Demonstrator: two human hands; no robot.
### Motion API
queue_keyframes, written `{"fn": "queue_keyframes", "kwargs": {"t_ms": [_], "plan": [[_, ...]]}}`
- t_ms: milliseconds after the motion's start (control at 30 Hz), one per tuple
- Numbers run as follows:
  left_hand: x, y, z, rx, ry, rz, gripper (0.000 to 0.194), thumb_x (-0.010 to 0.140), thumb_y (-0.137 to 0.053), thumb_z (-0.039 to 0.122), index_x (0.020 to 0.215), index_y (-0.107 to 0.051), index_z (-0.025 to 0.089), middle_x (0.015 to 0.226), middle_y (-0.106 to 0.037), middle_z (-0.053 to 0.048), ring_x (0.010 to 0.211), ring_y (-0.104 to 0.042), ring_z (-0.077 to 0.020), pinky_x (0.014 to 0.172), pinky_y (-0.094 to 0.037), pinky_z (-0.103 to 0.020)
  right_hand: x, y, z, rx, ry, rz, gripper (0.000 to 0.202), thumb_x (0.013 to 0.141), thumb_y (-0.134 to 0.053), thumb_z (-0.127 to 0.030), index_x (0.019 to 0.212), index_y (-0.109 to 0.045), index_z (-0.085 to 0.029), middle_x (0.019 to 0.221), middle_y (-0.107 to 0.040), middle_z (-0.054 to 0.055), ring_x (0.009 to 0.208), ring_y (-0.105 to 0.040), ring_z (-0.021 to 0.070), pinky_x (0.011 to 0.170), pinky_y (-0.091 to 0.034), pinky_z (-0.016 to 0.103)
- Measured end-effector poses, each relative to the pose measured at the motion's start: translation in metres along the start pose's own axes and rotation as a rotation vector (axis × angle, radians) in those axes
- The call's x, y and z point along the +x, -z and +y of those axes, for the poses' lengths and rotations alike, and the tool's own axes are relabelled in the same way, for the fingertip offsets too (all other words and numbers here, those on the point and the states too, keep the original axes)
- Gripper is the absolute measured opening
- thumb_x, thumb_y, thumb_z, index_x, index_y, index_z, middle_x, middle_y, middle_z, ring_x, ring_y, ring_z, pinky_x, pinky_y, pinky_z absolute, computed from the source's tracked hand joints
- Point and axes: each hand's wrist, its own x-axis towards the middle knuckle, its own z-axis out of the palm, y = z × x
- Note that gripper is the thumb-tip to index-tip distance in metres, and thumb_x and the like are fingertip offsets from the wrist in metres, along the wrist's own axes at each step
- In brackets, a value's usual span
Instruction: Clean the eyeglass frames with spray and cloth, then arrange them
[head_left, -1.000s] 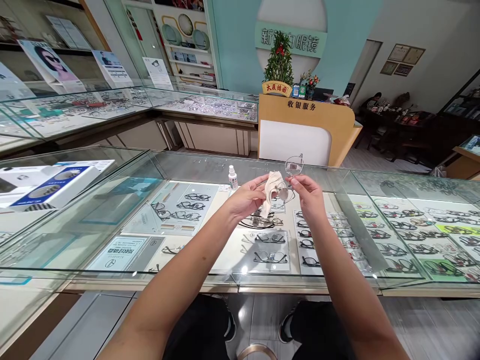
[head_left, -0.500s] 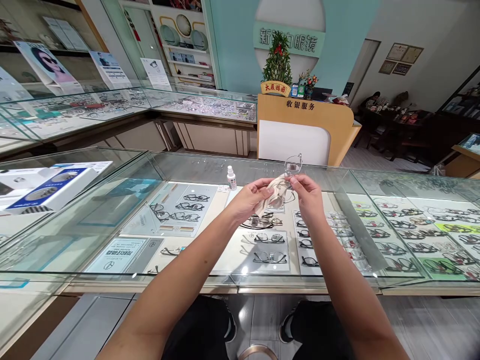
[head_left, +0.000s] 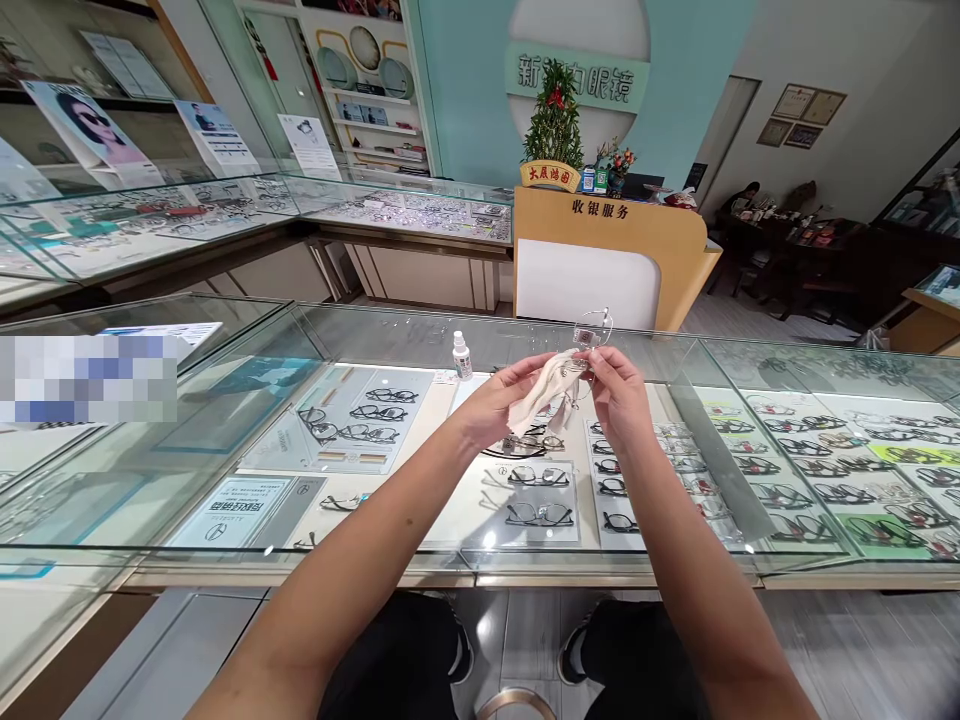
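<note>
Above the glass counter, my left hand [head_left: 504, 398] is closed on a cream cloth [head_left: 550, 388], which hangs down from its fingers. The cloth lies against a pair of thin-framed glasses [head_left: 592, 335]; one lens, with a small label on it, sticks up above the fingers. My right hand [head_left: 619, 384] pinches the glasses at the cloth's right edge. Part of the frame is hidden behind cloth and fingers. A small white bottle [head_left: 462, 358] stands upright on the counter, left of the cloth.
Under the glass top [head_left: 420, 340] lie rows of eyeglasses [head_left: 538, 514] on trays. More display cases [head_left: 405, 215] run along the back left. A wooden service desk [head_left: 694, 235] with a plant [head_left: 553, 120] stands beyond the counter. A blurred box [head_left: 82, 380] sits at the left.
The cloth has spread longer and now hangs further below my left hand. The glasses have tilted and shifted slightly right. The bottle stays in place.
</note>
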Motion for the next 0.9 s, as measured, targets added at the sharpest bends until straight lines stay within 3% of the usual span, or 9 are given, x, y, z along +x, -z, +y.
{"fn": "queue_keyframes", "kwargs": {"t_ms": [133, 267, 367, 467, 600, 767, 900], "plan": [[-0.001, -0.001, -0.005, 0.017, -0.009, -0.038, 0.061, 0.066, -0.103, 0.034, 0.117, -0.074, 0.020, 0.100, -0.076, -0.005, 0.085, -0.071, -0.0160, 0.082, -0.055, -0.028, -0.003, -0.004, 0.005, -0.034, -0.005, -0.011, 0.030, 0.075, -0.091, -0.054, 0.083, -0.077, -0.028, 0.091, -0.080, 0.001, 0.090, -0.069, 0.0209, 0.091, -0.056, 0.037], [0.000, -0.004, -0.008, 0.089, -0.008, -0.039, 0.065, 0.068, -0.102, 0.042, 0.120, -0.072, 0.019, 0.101, -0.074, -0.006, 0.087, -0.068, -0.0156, 0.081, -0.050, -0.028, -0.007, -0.007, 0.011, -0.080, 0.011, -0.029, 0.032, 0.074, -0.093, -0.055, 0.083, -0.077, -0.029, 0.089, -0.078, 0.000, 0.091, -0.070, 0.0205, 0.090, -0.055, 0.035], [-0.002, -0.009, -0.009, 0.210, -0.028, -0.051, 0.060, 0.074, -0.097, 0.048, 0.121, -0.073, 0.018, 0.095, -0.070, -0.004, 0.082, -0.062, -0.0134, 0.076, -0.046, -0.026, -0.008, -0.007, 0.014, -0.147, 0.028, -0.030, 0.032, 0.078, -0.090, -0.056, 0.085, -0.077, -0.028, 0.093, -0.077, 0.001, 0.092, -0.070, 0.0207, 0.088, -0.055, 0.035], [-0.006, -0.013, -0.008, 0.299, -0.044, -0.056, 0.050, 0.078, -0.093, 0.051, 0.109, -0.075, 0.017, 0.090, -0.068, -0.001, 0.083, -0.059, -0.0126, 0.079, -0.045, -0.026, -0.009, -0.007, 0.017, -0.219, 0.061, -0.041, 0.031, 0.080, -0.089, -0.055, 0.086, -0.077, -0.027, 0.095, -0.075, 0.002, 0.094, -0.069, 0.0211, 0.088, -0.055, 0.035], [-0.007, -0.015, -0.012, 0.284, -0.046, -0.062, 0.046, 0.080, -0.090, 0.055, 0.096, -0.073, 0.016, 0.082, -0.066, 0.000, 0.080, -0.060, -0.0135, 0.081, -0.047, -0.028, -0.010, -0.008, 0.018, -0.210, 0.059, -0.070, 0.032, 0.081, -0.088, -0.056, 0.087, -0.077, -0.027, 0.095, -0.075, 0.002, 0.093, -0.069, 0.0211, 0.084, -0.056, 0.035], [0.000, -0.010, -0.018, 0.218, -0.121, -0.018, 0.053, 0.085, -0.083, 0.064, 0.101, -0.076, 0.014, 0.090, -0.072, -0.006, 0.085, -0.064, -0.0170, 0.082, -0.051, -0.031, -0.011, -0.009, 0.012, -0.177, -0.002, -0.101, 0.033, 0.079, -0.089, -0.057, 0.086, -0.076, -0.027, 0.097, -0.078, 0.003, 0.089, -0.070, 0.0213, 0.080, -0.057, 0.035], [0.001, -0.006, -0.020, 0.220, -0.114, -0.083, 0.055, 0.081, -0.088, 0.058, 0.111, -0.075, 0.014, 0.091, -0.072, -0.004, 0.084, -0.064, -0.0151, 0.080, -0.050, -0.028, -0.010, -0.009, 0.012, -0.120, -0.029, -0.080, 0.033, 0.078, -0.090, -0.055, 0.087, -0.076, -0.027, 0.097, -0.079, 0.002, 0.092, -0.071, 0.0217, 0.085, -0.058, 0.036]]}}
